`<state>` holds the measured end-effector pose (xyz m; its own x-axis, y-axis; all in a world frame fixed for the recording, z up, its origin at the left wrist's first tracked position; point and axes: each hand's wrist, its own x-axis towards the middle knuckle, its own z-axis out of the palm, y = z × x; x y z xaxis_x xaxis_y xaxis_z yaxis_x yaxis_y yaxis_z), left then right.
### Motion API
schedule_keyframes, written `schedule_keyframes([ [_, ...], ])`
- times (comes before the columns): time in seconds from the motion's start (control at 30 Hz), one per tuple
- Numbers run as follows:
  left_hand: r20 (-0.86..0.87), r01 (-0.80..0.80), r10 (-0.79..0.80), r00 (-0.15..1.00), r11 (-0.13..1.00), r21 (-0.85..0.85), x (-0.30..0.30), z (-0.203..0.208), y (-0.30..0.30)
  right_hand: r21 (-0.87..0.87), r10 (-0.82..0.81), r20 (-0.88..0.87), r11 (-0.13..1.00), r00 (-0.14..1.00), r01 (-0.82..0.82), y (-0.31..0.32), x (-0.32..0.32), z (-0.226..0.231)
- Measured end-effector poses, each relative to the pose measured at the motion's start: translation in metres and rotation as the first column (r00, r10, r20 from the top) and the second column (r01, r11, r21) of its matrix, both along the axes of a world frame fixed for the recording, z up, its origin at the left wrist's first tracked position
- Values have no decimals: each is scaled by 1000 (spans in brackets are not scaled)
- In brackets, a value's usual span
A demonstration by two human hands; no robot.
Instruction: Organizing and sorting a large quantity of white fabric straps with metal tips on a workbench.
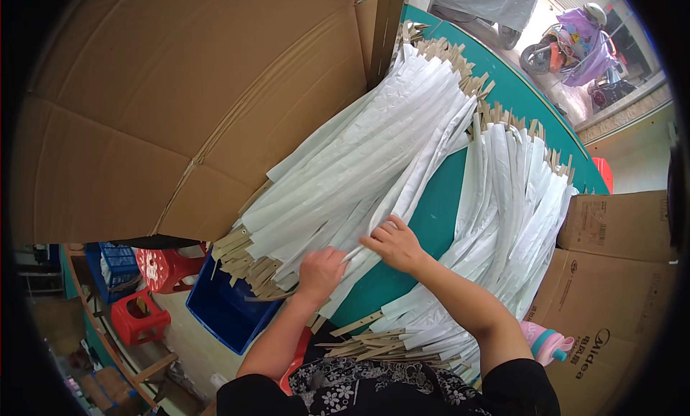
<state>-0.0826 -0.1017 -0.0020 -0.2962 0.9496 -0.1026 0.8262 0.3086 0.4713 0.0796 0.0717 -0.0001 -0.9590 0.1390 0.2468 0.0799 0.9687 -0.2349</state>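
Head view: grasping the white strip with left hand and right hand (apparently pinching) at the right edge of the left pile, over green table; best kept taut, smoothing creases.

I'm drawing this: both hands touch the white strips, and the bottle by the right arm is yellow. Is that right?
No, the bottle is mostly pink, as the head view shows. The left hand and right hand do touch the white strips.
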Motion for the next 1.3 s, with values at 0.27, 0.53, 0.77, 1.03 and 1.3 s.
schedule_keyframes([
  [0.27, -397, -198, 380, 836, 882, 427, -50, 2, 12, 98, 6, -140, 995, 990, 7, 0, 2, 1],
  [0.53, 235, -1, -7, 972, 999, 37, -12, 21, -2, 70, 169, 34, 983, 985, -171, 12, -7, 1],
  [0.77, -336, -102, 195, 922, 956, 275, -43, -10, 3, -17, 135, 15, 991, 991, -135, 5, -3, 4],
  [1.03, -226, -31, 137, 964, 908, 418, -22, 15, 13, 22, 39, 11, 999, 999, -39, 6, -10, -4],
  [1.3, 14, -318, 318, 948, 947, 40, -35, -1, 6, 88, 43, -36, 995, 998, -40, 4, -6, -3],
])
